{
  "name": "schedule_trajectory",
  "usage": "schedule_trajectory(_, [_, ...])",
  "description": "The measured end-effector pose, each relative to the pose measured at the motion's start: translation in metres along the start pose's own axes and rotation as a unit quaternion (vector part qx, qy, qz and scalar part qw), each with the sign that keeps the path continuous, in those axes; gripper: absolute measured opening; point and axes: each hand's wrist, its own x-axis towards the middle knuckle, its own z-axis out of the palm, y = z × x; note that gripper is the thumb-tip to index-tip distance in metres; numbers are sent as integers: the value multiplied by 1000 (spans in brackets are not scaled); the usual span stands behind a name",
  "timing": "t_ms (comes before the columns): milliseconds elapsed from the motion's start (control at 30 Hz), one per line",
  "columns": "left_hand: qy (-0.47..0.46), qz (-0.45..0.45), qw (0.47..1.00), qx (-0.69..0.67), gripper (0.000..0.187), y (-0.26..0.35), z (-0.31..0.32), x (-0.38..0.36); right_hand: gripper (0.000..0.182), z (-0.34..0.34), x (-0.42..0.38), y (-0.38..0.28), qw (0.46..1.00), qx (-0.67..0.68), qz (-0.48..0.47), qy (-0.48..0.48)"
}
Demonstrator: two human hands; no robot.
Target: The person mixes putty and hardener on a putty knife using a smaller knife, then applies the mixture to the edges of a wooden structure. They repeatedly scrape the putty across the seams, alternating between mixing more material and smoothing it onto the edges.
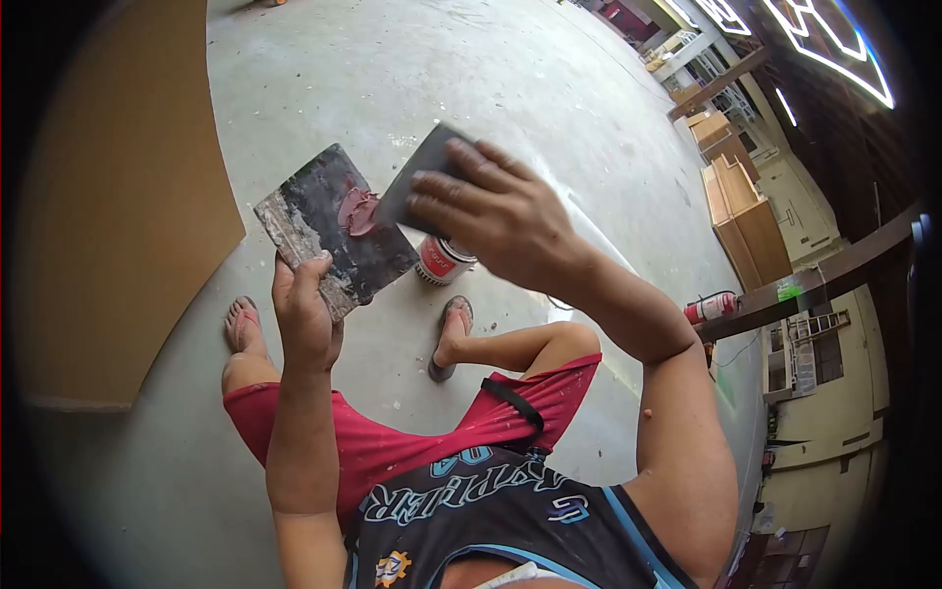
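My left hand (306, 306) grips a dark, smeared putty board (379, 263) by its crusted pale edge, thumb on top and the other fingers mostly hidden beneath. A dab of dark pink putty (358, 211) lies on the board's face. In my right hand (515, 221) is a flat, dark grey putty spreader (422, 167), with fingers laid across its upper face and the thumb hidden. The spreader's near corner overlaps the board right beside the putty. Below the spreader, a can (442, 263) with a red and white label stands on the floor, partly covered from view.
A large brown panel (128, 216) rises at the left. My sandalled feet (453, 334) rest on the speckled concrete floor (324, 69). Farther right are a wooden cabinet (746, 221), a beam (844, 270) and a red fire extinguisher (711, 307).
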Motion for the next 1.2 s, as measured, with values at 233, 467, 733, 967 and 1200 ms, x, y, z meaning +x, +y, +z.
schedule_trajectory(233, [-2,13,1000,23,45,-5,7,-2,36,-3,1,-2,998,4,56,0])
schedule_trajectory(467, [33,-18,998,-40,33,4,8,-1,34,-8,8,9,999,16,26,16])
schedule_trajectory(733, [18,52,997,47,32,-9,3,0,34,12,15,7,998,5,23,60])
schedule_trajectory(967, [24,27,995,-97,22,5,11,-9,48,20,7,-5,967,198,84,139])
schedule_trajectory(1200, [5,-31,989,-144,24,4,0,-4,50,53,-2,-31,962,199,96,164])
